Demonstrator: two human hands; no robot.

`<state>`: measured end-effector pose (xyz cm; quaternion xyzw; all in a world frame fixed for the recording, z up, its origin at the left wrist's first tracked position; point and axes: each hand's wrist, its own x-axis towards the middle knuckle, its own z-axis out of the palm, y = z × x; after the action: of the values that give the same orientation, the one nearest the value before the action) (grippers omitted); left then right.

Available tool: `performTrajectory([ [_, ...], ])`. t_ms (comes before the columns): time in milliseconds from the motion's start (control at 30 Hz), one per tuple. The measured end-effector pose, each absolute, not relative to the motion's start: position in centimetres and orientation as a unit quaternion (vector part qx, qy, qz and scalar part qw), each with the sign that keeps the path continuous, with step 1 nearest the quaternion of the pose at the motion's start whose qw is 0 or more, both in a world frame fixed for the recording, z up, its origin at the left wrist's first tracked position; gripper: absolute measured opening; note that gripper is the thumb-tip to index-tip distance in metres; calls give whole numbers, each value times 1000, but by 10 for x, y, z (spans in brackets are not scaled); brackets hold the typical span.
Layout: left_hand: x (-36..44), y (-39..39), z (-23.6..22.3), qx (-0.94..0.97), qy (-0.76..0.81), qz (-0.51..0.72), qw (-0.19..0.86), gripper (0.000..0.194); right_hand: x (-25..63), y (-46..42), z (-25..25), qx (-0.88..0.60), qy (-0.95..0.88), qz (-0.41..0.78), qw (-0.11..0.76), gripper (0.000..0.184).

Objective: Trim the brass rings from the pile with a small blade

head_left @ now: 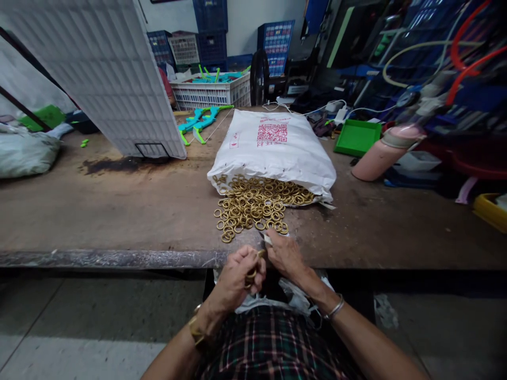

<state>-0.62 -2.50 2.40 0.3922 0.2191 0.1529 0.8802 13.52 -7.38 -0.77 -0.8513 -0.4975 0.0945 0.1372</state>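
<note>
A heap of several gold-coloured metal rings (pixel 253 203) spills out of a white sack (pixel 273 145) lying on the worn brown workbench (pixel 119 211). My left hand (pixel 237 274) is closed around a few of these rings at the bench's front edge. My right hand (pixel 283 253) is right beside it, fingers pinched on a small thin tool or blade I cannot make out clearly, its tip near the left hand's rings. Below both hands a plastic bag (pixel 293 295) rests on my lap.
A white slatted panel (pixel 103 74) leans on the bench at the left. Turquoise toy bows (pixel 200 121) and a white crate (pixel 214 89) stand behind. A green tray (pixel 356 137) and a pink bottle (pixel 380 153) lie at right, with machinery and hoses beyond.
</note>
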Motion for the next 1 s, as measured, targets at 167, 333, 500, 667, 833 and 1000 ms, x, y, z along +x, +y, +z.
performTrajectory([
  [167,-7,-16,6,290,259,170,906,28,153,-71,-12,-871,-473,24,132,19],
  [333,-10,-14,-4,243,268,143,921,21,152,-65,-14,-880,-463,23,104,18],
  [500,-9,-8,-7,167,272,132,938,20,150,-66,-17,-881,-459,28,107,20],
  [667,-6,-7,-9,200,293,164,921,19,153,-70,-20,-875,-445,51,186,19],
  [833,3,-5,-6,285,318,207,880,27,147,-69,-13,-806,-430,148,378,24],
  [1000,13,-1,-6,400,356,244,809,42,138,-70,-6,-734,-368,296,487,23],
])
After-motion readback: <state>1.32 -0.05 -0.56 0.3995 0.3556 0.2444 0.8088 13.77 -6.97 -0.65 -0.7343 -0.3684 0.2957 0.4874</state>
